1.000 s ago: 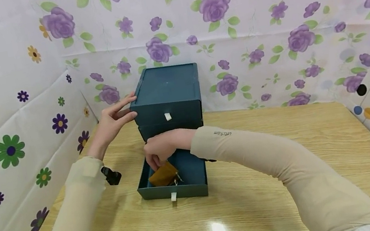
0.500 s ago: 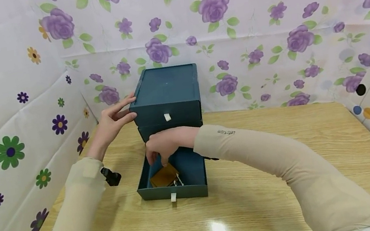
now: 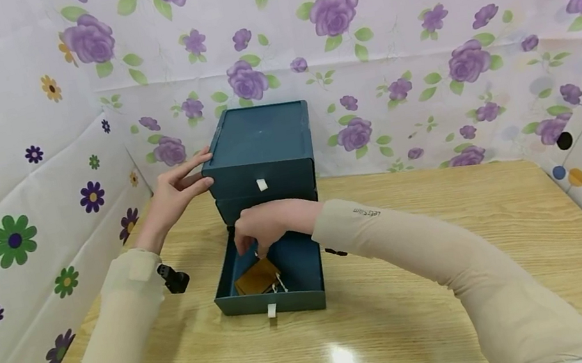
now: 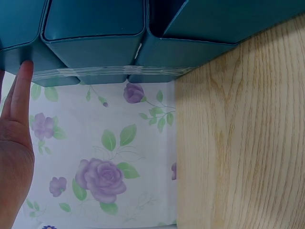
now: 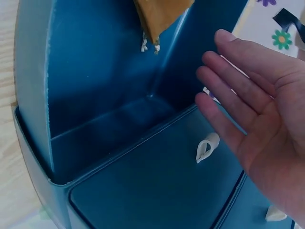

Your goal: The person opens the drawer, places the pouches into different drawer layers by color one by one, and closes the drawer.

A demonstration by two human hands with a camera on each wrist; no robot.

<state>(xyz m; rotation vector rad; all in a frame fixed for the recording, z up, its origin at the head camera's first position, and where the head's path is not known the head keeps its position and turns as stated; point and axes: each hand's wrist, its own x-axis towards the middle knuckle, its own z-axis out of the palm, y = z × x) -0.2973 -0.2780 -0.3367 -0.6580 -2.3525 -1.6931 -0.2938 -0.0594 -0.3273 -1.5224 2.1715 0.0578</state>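
Observation:
A stack of dark blue drawer boxes (image 3: 259, 132) stands on the table, its bottom drawer (image 3: 300, 301) pulled out. In that drawer, toward the front left, lies a small brown pouch (image 3: 257, 277) with whitish cord ends; the right wrist view also catches the pouch (image 5: 164, 14). My right hand (image 3: 260, 226) hovers over the back of the drawer, just behind the pouch. Seen from the right wrist, its fingers (image 5: 238, 90) are extended and hold nothing. My left hand (image 3: 173, 192) rests against the top box's left front corner; in the left wrist view a finger (image 4: 21, 93) touches its side.
White fabric tabs (image 3: 262, 184) hang from the drawer fronts. Flower-printed sheets (image 3: 386, 61) rise behind and to the left of the wooden table (image 3: 450, 225). Clear tape (image 4: 109, 70) runs across the boxes' side.
My right hand has let go of the pouch and drawn slightly back and right, its fingers loosening. The pouch lies flatter in the drawer. My left hand stays on the box.

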